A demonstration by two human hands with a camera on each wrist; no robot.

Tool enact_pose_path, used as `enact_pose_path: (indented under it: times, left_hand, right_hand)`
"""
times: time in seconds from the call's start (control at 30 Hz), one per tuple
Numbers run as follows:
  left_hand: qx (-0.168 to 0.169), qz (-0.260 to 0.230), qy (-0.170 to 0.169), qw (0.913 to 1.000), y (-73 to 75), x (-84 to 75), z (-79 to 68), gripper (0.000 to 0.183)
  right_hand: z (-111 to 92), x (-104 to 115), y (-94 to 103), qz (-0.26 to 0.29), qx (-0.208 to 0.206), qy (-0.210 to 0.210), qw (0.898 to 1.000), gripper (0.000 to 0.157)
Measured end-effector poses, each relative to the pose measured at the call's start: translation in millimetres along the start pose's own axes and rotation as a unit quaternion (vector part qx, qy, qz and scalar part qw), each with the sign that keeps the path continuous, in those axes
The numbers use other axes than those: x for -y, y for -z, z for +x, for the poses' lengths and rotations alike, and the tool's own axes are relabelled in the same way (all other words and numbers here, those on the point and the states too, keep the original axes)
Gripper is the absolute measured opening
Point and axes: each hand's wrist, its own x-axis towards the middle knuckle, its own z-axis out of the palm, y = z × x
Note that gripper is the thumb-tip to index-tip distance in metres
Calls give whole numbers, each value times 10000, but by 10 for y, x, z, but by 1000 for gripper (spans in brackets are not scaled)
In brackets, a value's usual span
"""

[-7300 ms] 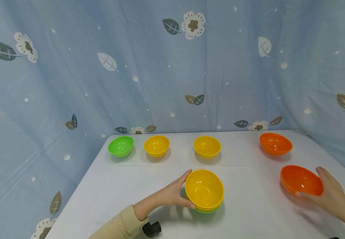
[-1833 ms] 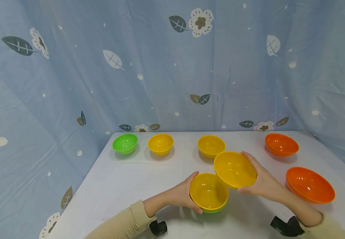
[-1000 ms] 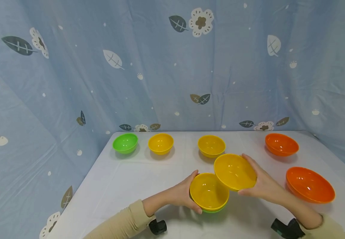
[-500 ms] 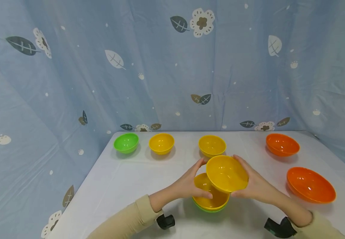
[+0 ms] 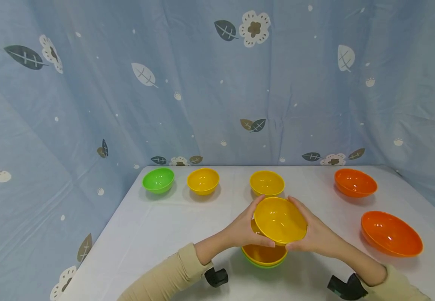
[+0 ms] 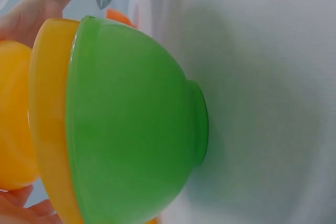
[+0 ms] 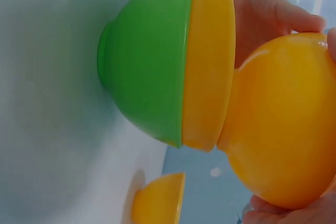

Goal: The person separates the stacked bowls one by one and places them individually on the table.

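Note:
A yellow bowl (image 5: 280, 220) is held up between both hands, tilted, over a small stack. My left hand (image 5: 246, 229) grips its left side, fingers at the far rim and thumb at the near rim. On the opposite side my right hand (image 5: 316, 235) holds it the same way. Below, another yellow bowl (image 5: 264, 256) sits nested in a green bowl (image 7: 149, 66), which stands upright on the white table. In the right wrist view the raised bowl's base overlaps the rim of the nested one. The left wrist view shows the green bowl (image 6: 128, 124) close up.
Along the back stand a green bowl (image 5: 158, 181), two yellow bowls (image 5: 203, 182) (image 5: 267, 183) and an orange bowl (image 5: 355, 183). A larger-looking orange bowl (image 5: 391, 233) is at the right. A blue patterned curtain (image 5: 187, 83) hangs behind the table (image 5: 165, 221).
After leaving the orange bowl, my right hand lifted the top yellow bowl from the stack, then moved it left. My left hand let go of the stack and took hold of the raised bowl.

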Motion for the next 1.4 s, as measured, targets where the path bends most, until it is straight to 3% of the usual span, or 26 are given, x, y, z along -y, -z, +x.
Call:
enact_pose_path:
  times: [0.27, 0.47, 1.0, 1.4]
  left_hand:
    - [-385, 85, -91, 9992, -19, 10, -23, 98]
    - [-451, 104, -47, 9989, -22, 4, -47, 97]
    - [-241, -8, 175, 9996, -7, 50, -84, 102]
    - [46, -1, -63, 10000, 12, 83, -93, 113]
  right_hand:
    - [2, 23, -19, -84, -26, 3, 10000, 106]
    - [4, 25, -30, -106, -31, 76, 9999, 105]
    - [23, 6, -79, -31, -17, 94, 9999, 105]
    - [-35, 16, 17, -133, -316, -1, 9994, 105]
